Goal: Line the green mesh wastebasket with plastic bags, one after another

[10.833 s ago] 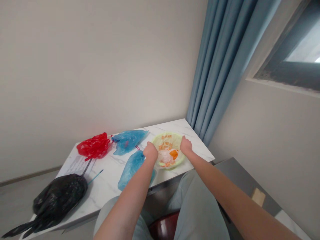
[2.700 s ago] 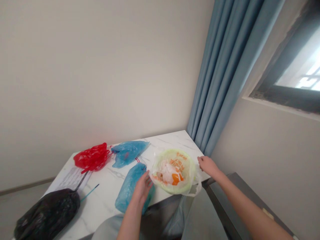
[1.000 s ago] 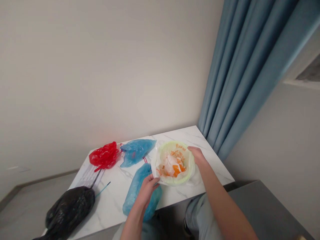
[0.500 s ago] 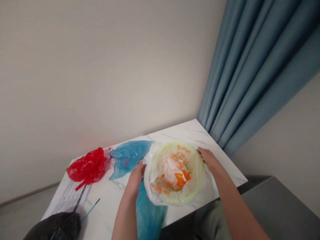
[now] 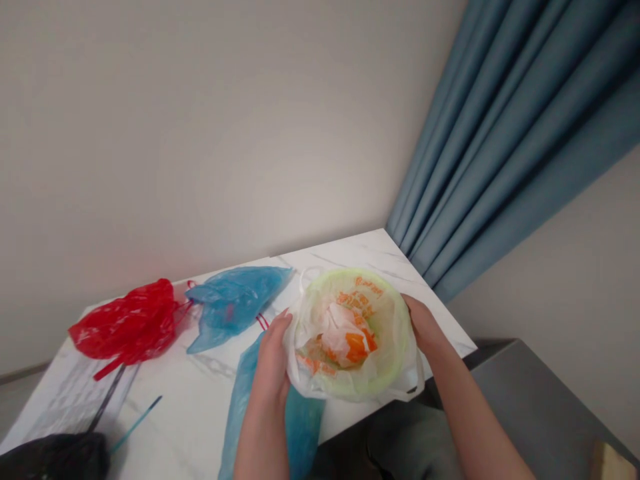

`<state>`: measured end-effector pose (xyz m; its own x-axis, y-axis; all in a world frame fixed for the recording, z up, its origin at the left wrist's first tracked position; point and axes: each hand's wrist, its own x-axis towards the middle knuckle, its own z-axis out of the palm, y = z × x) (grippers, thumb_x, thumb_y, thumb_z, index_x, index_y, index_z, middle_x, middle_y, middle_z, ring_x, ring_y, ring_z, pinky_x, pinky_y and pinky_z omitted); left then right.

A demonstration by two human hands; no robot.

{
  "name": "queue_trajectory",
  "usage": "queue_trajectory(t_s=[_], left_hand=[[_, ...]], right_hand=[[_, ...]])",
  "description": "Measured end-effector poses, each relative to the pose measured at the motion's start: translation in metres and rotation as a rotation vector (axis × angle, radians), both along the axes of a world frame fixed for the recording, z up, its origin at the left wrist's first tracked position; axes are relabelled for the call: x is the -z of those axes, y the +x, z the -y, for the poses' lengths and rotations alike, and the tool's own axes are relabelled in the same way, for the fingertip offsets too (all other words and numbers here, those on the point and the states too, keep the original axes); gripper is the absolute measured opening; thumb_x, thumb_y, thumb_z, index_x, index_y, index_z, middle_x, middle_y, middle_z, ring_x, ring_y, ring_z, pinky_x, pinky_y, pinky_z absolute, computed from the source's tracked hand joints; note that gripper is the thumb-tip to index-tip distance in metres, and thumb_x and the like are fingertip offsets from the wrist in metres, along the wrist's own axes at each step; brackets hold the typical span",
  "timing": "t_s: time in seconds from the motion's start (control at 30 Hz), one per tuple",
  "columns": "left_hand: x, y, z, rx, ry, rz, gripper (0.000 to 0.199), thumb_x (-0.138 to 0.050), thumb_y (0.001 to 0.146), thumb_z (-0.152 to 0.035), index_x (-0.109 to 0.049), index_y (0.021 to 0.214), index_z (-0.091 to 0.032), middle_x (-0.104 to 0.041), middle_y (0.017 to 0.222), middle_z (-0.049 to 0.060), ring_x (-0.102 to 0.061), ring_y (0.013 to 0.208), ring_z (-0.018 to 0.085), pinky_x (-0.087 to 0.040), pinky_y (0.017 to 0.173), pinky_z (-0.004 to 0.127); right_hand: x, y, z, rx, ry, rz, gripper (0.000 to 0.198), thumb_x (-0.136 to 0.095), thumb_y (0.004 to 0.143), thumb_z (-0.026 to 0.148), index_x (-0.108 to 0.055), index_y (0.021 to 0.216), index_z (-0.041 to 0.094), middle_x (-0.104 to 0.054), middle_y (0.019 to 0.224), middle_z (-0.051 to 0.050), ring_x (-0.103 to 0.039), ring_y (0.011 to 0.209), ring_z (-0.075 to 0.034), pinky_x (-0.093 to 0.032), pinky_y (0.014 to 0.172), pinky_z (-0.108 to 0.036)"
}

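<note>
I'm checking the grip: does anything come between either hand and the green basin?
At the left hand, yes: the white plastic bag overhangs the left rim of the green basin there. At the right hand, contact is hidden, so I can't tell.

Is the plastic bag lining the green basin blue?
No, the plastic bag lining the green basin is whitish and see-through, with orange markings.

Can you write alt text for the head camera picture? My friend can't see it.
A left hand and right hand hold a green bowl lined with a see-through bag, at a white table. A red bag, two blue bags and a black bag lie toward the left; a blue curtain hangs at right.
</note>
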<state>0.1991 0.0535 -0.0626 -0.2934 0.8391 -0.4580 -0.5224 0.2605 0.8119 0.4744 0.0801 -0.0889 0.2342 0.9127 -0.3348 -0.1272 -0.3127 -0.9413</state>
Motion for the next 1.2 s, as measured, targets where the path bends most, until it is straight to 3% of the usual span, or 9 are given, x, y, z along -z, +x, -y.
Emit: queue_trajectory(t_s=[0.23, 0.37, 0.43, 0.53, 0.67, 0.77, 0.9, 1.03, 1.2], left_hand=[[0.007, -0.006, 0.003, -0.007, 0.005, 0.0, 0.039, -0.071, 0.065, -0.027, -0.07, 0.103, -0.018, -0.074, 0.079, 0.002, -0.072, 0.073, 0.023, -0.055, 0.062, 0.03], [0.003, -0.007, -0.001, 0.018, 0.028, 0.021, 0.046, -0.071, 0.062, -0.023, -0.068, 0.107, -0.019, -0.075, 0.081, 0.001, -0.072, 0.072, 0.023, -0.055, 0.064, 0.03], [-0.001, -0.005, -0.003, 0.042, 0.042, 0.017, 0.051, -0.073, 0.06, -0.022, -0.067, 0.111, -0.019, -0.075, 0.082, 0.001, -0.072, 0.071, 0.023, -0.055, 0.064, 0.03], [-0.003, -0.004, -0.002, 0.084, 0.062, -0.021, 0.056, -0.075, 0.06, -0.021, -0.066, 0.115, -0.019, -0.076, 0.085, 0.003, -0.072, 0.073, 0.024, -0.055, 0.064, 0.03], [-0.001, -0.007, 0.001, 0.134, 0.094, -0.065, 0.059, -0.077, 0.063, -0.023, -0.063, 0.12, -0.018, -0.076, 0.092, 0.005, -0.072, 0.08, 0.024, -0.055, 0.071, 0.031], [0.003, -0.007, 0.002, 0.133, 0.099, -0.122, 0.061, -0.077, 0.066, -0.025, -0.062, 0.124, -0.02, -0.075, 0.102, 0.006, -0.072, 0.086, 0.024, -0.056, 0.077, 0.033], [0.005, -0.004, 0.001, 0.111, 0.118, -0.178, 0.061, -0.078, 0.067, -0.026, -0.061, 0.126, -0.021, -0.072, 0.117, 0.007, -0.07, 0.099, 0.024, -0.054, 0.086, 0.033], [0.003, -0.002, -0.001, 0.111, 0.11, -0.119, 0.063, -0.077, 0.065, -0.026, -0.061, 0.126, -0.02, -0.071, 0.117, 0.007, -0.07, 0.099, 0.024, -0.053, 0.087, 0.033], [0.004, -0.006, -0.006, -0.006, 0.08, 0.002, 0.06, -0.073, 0.065, -0.026, -0.063, 0.124, -0.021, -0.073, 0.105, 0.004, -0.071, 0.09, 0.023, -0.054, 0.081, 0.032]], right_hand=[[-0.014, -0.019, -0.002, -0.11, 0.02, -0.352, 0.027, -0.063, 0.077, 0.036, -0.076, 0.094, 0.02, -0.077, 0.091, -0.008, -0.069, 0.087, -0.028, -0.056, 0.074, -0.038], [-0.012, -0.017, -0.005, -0.147, -0.008, -0.384, 0.029, -0.066, 0.074, 0.035, -0.075, 0.097, 0.02, -0.076, 0.085, -0.008, -0.069, 0.085, -0.029, -0.055, 0.072, -0.039], [-0.005, -0.011, -0.005, -0.107, -0.028, -0.279, 0.026, -0.065, 0.073, 0.035, -0.074, 0.09, 0.019, -0.075, 0.081, -0.008, -0.068, 0.08, -0.029, -0.053, 0.069, -0.039], [0.004, -0.005, -0.005, 0.096, -0.003, 0.137, 0.022, -0.06, 0.075, 0.037, -0.07, 0.078, 0.018, -0.072, 0.075, -0.008, -0.064, 0.074, -0.027, -0.049, 0.067, -0.038], [-0.001, -0.012, -0.001, 0.29, 0.247, 0.752, 0.026, -0.047, 0.088, 0.035, -0.065, 0.086, 0.017, -0.068, 0.085, -0.01, -0.06, 0.079, -0.024, -0.047, 0.074, -0.037], [-0.013, -0.027, 0.006, 0.284, 0.4, 0.978, 0.023, -0.042, 0.093, 0.03, -0.061, 0.093, 0.017, -0.065, 0.091, -0.01, -0.059, 0.083, -0.023, -0.045, 0.077, -0.036], [-0.024, -0.04, 0.013, 0.183, 0.471, 1.029, 0.02, -0.043, 0.095, 0.026, -0.062, 0.092, 0.018, -0.065, 0.089, -0.007, -0.06, 0.084, -0.022, -0.045, 0.078, -0.035], [-0.029, -0.042, 0.018, -0.026, 0.516, 0.981, 0.022, -0.046, 0.094, 0.027, -0.066, 0.09, 0.018, -0.067, 0.085, -0.006, -0.061, 0.078, -0.019, -0.046, 0.076, -0.032], [-0.034, -0.042, 0.023, -0.083, 0.378, 0.939, 0.021, -0.05, 0.09, 0.028, -0.069, 0.087, 0.018, -0.071, 0.085, -0.006, -0.06, 0.064, -0.018, -0.045, 0.069, -0.032]])
